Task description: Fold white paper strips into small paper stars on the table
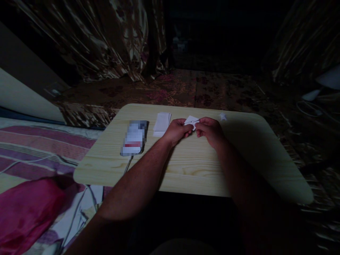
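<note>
A small folded piece of white paper (191, 120) is held between both hands above the far half of the wooden table (191, 166). My left hand (177, 131) is closed on its left side, thumb on top. The fingers of my right hand (211, 129) pinch its right side, and part of the paper is hidden behind them. Just left of my left hand lies a stack of white paper sheets (162, 123). Beyond my right hand, near the far edge, rests a small folded white paper piece (223, 116).
A phone (132, 138), its screen blurred out, lies on the table's left with a cable (128, 165) running from it. A striped bed (47, 138) with a pink cloth (32, 209) is at the left. Patterned curtains (127, 35) hang behind; a pale lamp (329, 77) stands right.
</note>
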Available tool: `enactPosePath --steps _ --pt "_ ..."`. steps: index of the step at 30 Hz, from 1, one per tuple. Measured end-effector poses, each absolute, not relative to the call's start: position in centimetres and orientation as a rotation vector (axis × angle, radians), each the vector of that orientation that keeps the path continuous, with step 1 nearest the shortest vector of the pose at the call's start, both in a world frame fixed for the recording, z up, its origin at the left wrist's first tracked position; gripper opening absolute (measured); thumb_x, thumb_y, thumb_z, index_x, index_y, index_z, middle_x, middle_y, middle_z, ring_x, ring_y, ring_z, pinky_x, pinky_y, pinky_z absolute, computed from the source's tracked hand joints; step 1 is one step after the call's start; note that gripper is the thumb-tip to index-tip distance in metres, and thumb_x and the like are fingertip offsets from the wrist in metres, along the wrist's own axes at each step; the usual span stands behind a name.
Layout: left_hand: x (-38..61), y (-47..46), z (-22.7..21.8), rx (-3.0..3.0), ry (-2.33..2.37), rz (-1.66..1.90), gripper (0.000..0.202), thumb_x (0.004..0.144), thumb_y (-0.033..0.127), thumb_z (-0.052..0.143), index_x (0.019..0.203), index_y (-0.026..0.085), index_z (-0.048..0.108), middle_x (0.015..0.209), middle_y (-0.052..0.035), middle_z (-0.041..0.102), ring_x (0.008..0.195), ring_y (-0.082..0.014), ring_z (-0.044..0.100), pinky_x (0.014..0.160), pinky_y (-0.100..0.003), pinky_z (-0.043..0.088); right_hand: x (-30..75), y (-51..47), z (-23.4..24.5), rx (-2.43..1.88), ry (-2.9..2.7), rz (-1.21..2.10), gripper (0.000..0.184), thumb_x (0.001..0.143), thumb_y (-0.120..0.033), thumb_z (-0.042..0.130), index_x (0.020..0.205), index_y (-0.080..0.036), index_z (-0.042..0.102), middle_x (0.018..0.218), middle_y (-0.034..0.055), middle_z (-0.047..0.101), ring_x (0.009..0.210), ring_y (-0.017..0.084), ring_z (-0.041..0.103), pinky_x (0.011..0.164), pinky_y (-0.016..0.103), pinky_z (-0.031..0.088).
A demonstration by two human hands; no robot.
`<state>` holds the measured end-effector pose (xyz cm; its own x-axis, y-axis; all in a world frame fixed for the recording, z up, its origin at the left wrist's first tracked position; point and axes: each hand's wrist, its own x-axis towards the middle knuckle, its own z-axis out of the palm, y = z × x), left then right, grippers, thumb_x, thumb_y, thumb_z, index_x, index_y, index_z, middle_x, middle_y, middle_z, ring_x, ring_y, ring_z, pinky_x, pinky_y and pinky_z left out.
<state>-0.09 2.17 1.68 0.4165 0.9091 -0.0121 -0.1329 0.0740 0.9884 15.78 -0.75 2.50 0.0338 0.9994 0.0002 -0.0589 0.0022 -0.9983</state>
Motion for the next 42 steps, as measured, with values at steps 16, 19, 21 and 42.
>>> enactPosePath --steps 16,19,21,42 --pt "-0.06 1.80 1.93 1.201 0.762 0.912 0.023 0.065 0.025 0.076 0.076 0.012 0.060 0.065 -0.0018 0.063 0.050 -0.0060 0.053 0.046 -0.019 0.041 16.03 -0.82 2.41 -1.210 -1.199 1.245 0.015 0.065 -0.028 0.069 0.071 -0.018 0.060 0.054 -0.0020 0.059 0.045 0.009 0.051 0.045 0.022 0.044" --pt "-0.08 1.92 1.88 1.160 0.762 0.918 0.026 0.063 0.024 0.078 0.075 0.011 0.060 0.065 -0.0024 0.064 0.050 -0.0063 0.055 0.046 -0.019 0.042 15.96 -0.85 2.50 -1.217 -1.205 1.241 0.015 0.065 -0.029 0.069 0.069 -0.017 0.060 0.054 -0.0019 0.059 0.044 0.009 0.051 0.045 0.022 0.043" --pt "-0.09 1.98 1.88 1.141 0.774 0.917 0.028 0.061 0.023 0.080 0.076 0.011 0.060 0.065 -0.0030 0.065 0.050 -0.0068 0.056 0.046 -0.019 0.044 15.86 -0.90 2.60 -1.234 -1.199 1.234 0.016 0.065 -0.029 0.069 0.069 -0.017 0.059 0.054 -0.0018 0.059 0.044 0.009 0.051 0.044 0.022 0.044" --pt "-0.12 1.86 2.30 1.048 0.723 0.899 0.031 0.056 0.013 0.079 0.082 0.008 0.063 0.067 -0.0042 0.067 0.048 -0.0073 0.058 0.048 -0.019 0.047 15.36 -0.94 2.78 -1.244 -1.150 1.208 0.017 0.060 -0.025 0.070 0.072 -0.017 0.061 0.055 -0.0003 0.062 0.044 0.010 0.053 0.044 0.022 0.044"
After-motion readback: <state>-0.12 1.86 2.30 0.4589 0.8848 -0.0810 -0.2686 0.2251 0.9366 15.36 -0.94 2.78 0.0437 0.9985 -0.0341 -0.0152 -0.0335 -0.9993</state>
